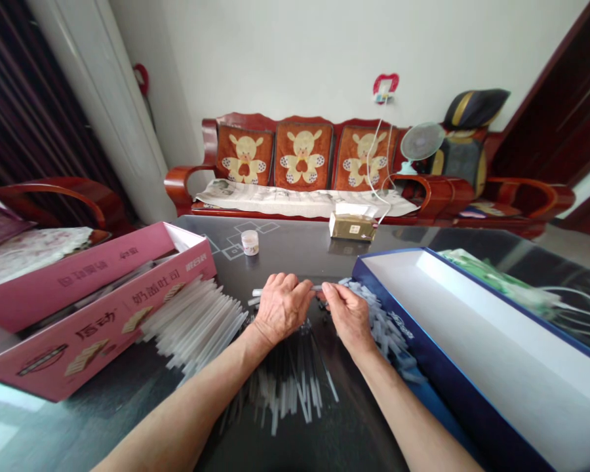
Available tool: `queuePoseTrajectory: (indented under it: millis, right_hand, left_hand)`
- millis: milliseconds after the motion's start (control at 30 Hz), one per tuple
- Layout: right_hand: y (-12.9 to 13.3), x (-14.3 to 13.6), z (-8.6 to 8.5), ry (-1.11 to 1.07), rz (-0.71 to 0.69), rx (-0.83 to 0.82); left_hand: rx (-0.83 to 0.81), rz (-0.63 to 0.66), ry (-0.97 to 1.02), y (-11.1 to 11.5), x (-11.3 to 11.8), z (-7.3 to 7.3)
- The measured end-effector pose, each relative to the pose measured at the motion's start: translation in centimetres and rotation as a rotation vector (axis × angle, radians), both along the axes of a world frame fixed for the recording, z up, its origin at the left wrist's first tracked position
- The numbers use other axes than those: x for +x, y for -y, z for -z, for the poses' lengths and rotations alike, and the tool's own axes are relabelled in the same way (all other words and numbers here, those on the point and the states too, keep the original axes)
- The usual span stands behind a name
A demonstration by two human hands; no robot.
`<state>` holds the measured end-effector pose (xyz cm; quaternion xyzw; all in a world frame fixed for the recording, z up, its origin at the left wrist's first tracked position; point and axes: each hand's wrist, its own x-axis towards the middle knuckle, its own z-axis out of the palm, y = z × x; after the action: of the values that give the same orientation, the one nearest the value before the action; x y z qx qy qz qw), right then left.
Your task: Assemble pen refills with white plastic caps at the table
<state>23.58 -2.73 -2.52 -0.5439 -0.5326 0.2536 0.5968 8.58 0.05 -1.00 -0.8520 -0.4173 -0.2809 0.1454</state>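
My left hand (282,305) is closed around translucent plastic tubes, whose ends poke out to its left. Close beside it, my right hand (347,311) pinches the right end of a thin tube between thumb and fingers. Below the hands lies a loose bundle of thin sticks (299,387), dark above with pale, clear lower ends. A fanned pile of longer translucent tubes (201,324) rests left of my left hand, against the pink box. Short bluish-clear plastic pieces (386,328) are heaped right of my right hand. Fine detail at the fingertips is too small to make out.
An open pink box (142,305) with dark contents stands left, an open dark-blue box (437,347) with a white inside right. A small white jar (250,242), a tissue box (353,226) and a green-white packet (496,278) sit farther back on the dark table (295,246).
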Motion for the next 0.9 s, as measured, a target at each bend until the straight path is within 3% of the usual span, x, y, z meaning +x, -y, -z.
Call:
queuePoseTrajectory:
  millis: [233,400,633,900]
  right_hand:
    - [-0.3,0.2,0.8,-0.015,-0.123,-0.021]
    - [-0.1,0.1,0.4,-0.040,-0.162,-0.022]
    - [0.0,-0.1,-0.1,0.059,-0.022,-0.055]
    - [-0.5,0.3,0.6,-0.164,-0.159,-0.035]
  left_hand:
    - [0.001,-0.028,0.006,-0.1,-0.5,-0.3]
    - [-0.005,-0.042,-0.015,-0.2,-0.4,-0.3]
    - [0.012,-0.005,-0.008,-0.1,-0.3,0.1]
    - [0.009,0.006,-0.022,-0.2,-0.2,0.2]
